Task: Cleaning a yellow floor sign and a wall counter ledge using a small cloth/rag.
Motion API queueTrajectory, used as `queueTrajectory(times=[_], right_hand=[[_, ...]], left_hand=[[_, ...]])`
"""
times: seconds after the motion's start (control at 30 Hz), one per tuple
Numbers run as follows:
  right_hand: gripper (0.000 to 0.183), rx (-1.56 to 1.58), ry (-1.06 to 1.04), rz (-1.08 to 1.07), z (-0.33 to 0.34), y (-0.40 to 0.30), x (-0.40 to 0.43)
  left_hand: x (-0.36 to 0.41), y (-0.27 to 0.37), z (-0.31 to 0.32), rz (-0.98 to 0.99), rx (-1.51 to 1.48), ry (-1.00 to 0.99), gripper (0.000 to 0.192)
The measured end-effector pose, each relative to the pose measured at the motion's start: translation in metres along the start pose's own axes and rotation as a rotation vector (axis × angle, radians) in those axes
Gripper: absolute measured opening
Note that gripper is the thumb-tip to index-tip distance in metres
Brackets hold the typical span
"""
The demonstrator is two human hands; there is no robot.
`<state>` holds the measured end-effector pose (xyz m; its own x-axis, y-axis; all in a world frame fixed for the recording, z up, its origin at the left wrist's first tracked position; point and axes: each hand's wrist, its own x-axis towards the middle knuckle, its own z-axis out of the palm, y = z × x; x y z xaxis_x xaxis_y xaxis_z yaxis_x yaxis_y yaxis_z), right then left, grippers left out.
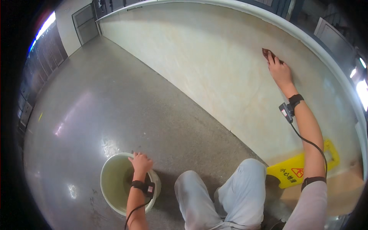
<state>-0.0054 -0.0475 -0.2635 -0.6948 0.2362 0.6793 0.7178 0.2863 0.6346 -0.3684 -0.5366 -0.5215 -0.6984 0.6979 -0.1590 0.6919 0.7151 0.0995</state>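
Observation:
My right hand presses a dark reddish-brown cloth against the pale, marble-patterned wall panel, high up near the white rail. My left hand rests over the rim of a pale plastic bucket, gripping its edge. The bucket stands on the grey floor to the left of my knees, and a dark patch shows near its bottom. Each wrist wears a black strap with a small cabled device.
A yellow wet-floor sign stands against the wall, partly behind my right forearm. A white rounded rail caps the wall. Shiny grey floor stretches left towards dark cabinets.

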Motion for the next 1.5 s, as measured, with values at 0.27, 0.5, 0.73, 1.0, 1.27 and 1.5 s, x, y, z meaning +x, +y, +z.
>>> queueTrajectory(times=[0.27, 0.5, 0.73, 1.0, 1.27, 1.5], right_hand=[[0.046, 0.098, 0.161, -0.019, 0.0, -0.001, 0.02], [0.04, 0.166, 0.363, -0.068, 0.004, -0.013, 0.058], [0.04, 0.33, 0.195, 0.081, -0.02, -0.032, 0.094], [0.038, 0.207, 0.173, 0.035, 0.004, 0.016, -0.003], [0.045, -0.018, 0.229, 0.115, -0.082, 0.105, -0.123], [0.04, -0.04, -0.015, 0.034, -0.156, 0.175, -0.229]], left_hand=[[-0.007, 0.02, 0.05, -0.161, 0.085, -0.045, 0.03], [-0.024, 0.027, 0.089, -0.253, 0.23, 0.017, 0.034], [-0.013, 0.017, 0.087, -0.292, 0.212, 0.002, 0.036], [-0.01, 0.049, 0.054, -0.259, 0.225, -0.113, 0.044], [-0.019, 0.045, 0.028, -0.323, 0.304, -0.258, 0.051], [-0.017, 0.039, 0.034, -0.238, 0.339, -0.285, 0.048]])
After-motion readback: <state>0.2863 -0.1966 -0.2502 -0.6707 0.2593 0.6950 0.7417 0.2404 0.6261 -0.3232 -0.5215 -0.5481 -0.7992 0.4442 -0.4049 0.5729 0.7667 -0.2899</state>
